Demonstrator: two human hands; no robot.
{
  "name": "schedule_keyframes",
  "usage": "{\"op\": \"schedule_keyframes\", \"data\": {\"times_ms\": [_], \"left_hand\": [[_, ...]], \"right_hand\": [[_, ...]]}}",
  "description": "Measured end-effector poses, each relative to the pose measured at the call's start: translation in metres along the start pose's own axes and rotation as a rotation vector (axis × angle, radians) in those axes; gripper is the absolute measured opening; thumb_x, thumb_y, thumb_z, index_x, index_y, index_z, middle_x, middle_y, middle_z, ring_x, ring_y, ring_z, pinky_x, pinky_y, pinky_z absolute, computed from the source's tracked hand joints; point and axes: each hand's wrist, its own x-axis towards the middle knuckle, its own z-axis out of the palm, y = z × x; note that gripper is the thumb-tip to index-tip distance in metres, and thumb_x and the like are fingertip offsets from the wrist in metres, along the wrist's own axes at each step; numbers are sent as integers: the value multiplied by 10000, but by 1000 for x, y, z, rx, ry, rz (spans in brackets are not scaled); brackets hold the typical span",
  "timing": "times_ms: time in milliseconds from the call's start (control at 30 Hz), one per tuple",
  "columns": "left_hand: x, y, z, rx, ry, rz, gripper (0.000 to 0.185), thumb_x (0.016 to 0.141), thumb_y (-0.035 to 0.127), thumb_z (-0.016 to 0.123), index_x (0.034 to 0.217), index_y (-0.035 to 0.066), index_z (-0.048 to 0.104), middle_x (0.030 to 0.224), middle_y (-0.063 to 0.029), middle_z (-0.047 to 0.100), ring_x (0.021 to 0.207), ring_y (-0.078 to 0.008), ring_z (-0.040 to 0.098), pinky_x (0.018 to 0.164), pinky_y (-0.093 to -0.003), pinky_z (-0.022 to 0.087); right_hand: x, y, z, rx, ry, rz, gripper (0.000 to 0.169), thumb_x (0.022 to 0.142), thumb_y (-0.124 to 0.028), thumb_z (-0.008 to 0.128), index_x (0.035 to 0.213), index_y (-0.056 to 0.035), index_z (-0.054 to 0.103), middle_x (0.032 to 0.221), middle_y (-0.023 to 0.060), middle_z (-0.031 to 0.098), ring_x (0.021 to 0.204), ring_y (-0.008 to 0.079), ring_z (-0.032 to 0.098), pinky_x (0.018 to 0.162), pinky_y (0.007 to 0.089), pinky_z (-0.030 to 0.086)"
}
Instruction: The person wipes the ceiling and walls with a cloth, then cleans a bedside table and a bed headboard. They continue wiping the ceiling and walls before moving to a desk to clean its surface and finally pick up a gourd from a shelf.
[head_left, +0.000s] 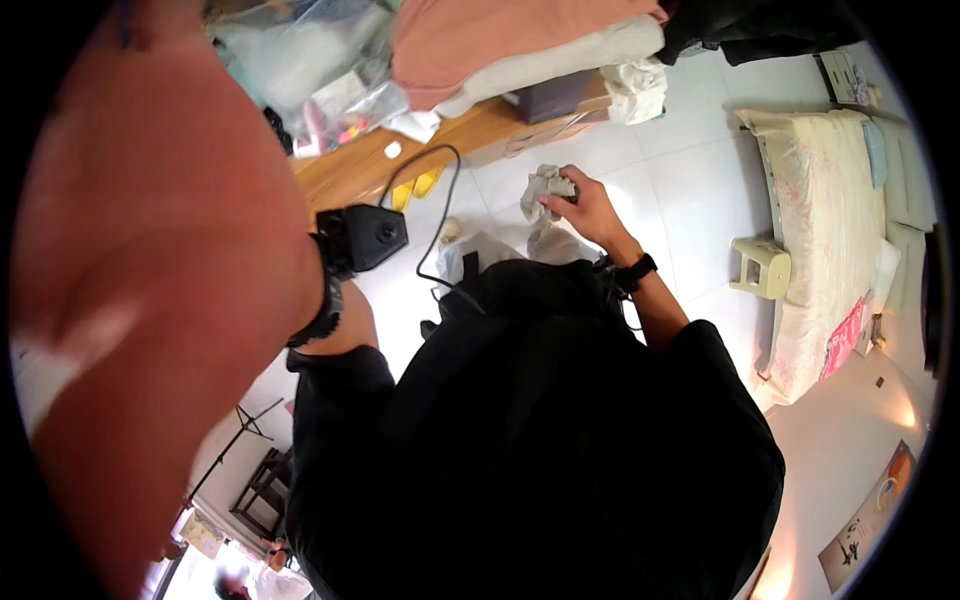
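Note:
My right hand (589, 206) is shut on a crumpled greyish-white cloth (541, 191), held above the tiled floor just past my legs. A small dark part shows between the fingers. My left hand (300, 281) is raised close to the camera; its fingers cannot be made out. A large, blurred reddish shape (165, 225) joins it and fills the left side; whether this is the hand itself or fabric cannot be told. A black camera device (367, 236) with a cable sits at the left wrist beside a black band. The right wrist wears a dark watch (636, 271).
A wooden surface (330, 176) ahead bears plastic bags (307, 52), salmon-coloured fabric (510, 37) and a dark box (551, 97). Yellow footwear (414, 187) lies below its edge. To the right are a plastic stool (761, 268) and a bed (817, 225). A person (232, 581) is at the lower left.

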Motion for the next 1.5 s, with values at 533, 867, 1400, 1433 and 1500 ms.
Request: {"op": "schedule_keyframes", "data": {"times_ms": [533,867,1400,1433,1500], "left_hand": [[-108,-58,161,493,-294,-827,550,898,81,703,1404,30,495,1305,-155,581,1085,-248,619,793,-321,549],[-61,-159,181,313,-192,-735,517,926,16,601,1425,13,466,1264,-182,591,1110,-258,607,904,-333,499],[-93,-161,250,593,-523,-797,439,855,118,711,1254,0,573,1191,-233,637,1106,-415,604,946,-435,476],[-94,-165,262,594,-535,-833,440,857,128,709,1250,-9,568,1183,-240,635,1098,-423,604,936,-438,482],[-100,-173,286,592,-555,-909,444,861,147,705,1244,-26,559,1165,-255,631,1080,-437,605,914,-443,494]], "right_hand": [[71,-113,-114,186,96,-676,405,765,-10,750,1153,-1,636,1203,145,634,993,299,646,803,351,525],[141,-141,-146,15,327,-719,441,763,15,669,1197,10,595,1179,199,618,1091,386,597,939,393,483],[122,-40,-206,67,77,-531,326,789,-55,718,1096,-2,618,987,168,619,922,356,609,794,380,498],[126,-33,-219,36,42,-546,324,789,-54,718,1093,-3,620,981,166,618,920,348,614,797,378,498],[128,-18,-248,10,8,-536,332,793,-63,724,1106,-14,626,983,158,625,907,322,632,799,364,507]]}}
